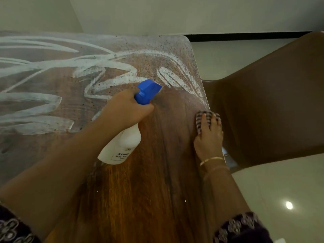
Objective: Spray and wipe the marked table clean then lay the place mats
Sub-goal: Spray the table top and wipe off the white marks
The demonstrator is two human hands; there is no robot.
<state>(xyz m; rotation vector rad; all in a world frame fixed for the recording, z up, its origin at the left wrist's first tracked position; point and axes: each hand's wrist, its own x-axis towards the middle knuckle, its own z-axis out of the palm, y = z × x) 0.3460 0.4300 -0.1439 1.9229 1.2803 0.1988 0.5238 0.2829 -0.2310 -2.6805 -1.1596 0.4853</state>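
Note:
The wooden table (133, 199) fills the middle of the view. White scribbled marks (43, 67) and a speckle of spray droplets cover its far half; the near half shows bare dark wood. My left hand (126, 109) grips a white spray bottle (121, 146) with a blue trigger head (147, 91), nozzle pointing at the marks near the far right corner. At the table's right edge, my right hand (209, 137) presses flat on a striped cloth (199, 120), with only part of the cloth showing under the fingers.
A brown chair (273, 102) stands right beside the table's right edge. Pale tiled floor (280, 199) lies beyond it, and a pale wall (175, 14) with a dark skirting strip runs behind the table.

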